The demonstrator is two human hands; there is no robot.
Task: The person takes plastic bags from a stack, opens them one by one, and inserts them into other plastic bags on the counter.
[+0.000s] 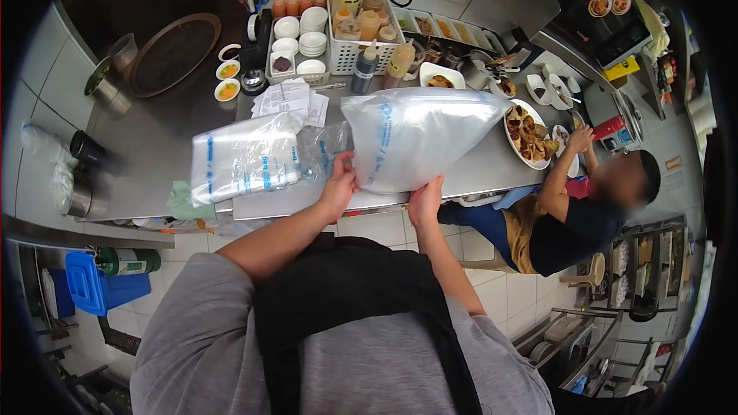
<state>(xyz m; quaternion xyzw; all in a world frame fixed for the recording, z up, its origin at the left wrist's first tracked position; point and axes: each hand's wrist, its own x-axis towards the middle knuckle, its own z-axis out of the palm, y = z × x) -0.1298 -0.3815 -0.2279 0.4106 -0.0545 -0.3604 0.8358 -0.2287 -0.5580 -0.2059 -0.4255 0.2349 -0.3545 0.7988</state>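
A large stack of clear plastic bags with blue print (423, 134) lies at the front of the steel counter, its near edge held between my hands. My left hand (339, 188) is closed at its lower left corner, fingertips on the plastic. My right hand (425, 200) grips the lower edge, its fingers partly hidden beneath the bags. Left of this stack rests another pack of printed clear bags (250, 155), with crumpled clear plastic (323, 146) between the two. Printed paper slips (286, 100) lie behind them.
A co-worker (576, 207) sits at the right, hands near a plate of food (528, 136). Sauce bottles (365, 67), a white basket (347, 53) and small bowls stand behind the bags. A large round tray (175, 55) is at the back left. A green cloth (181, 201) hangs over the front edge.
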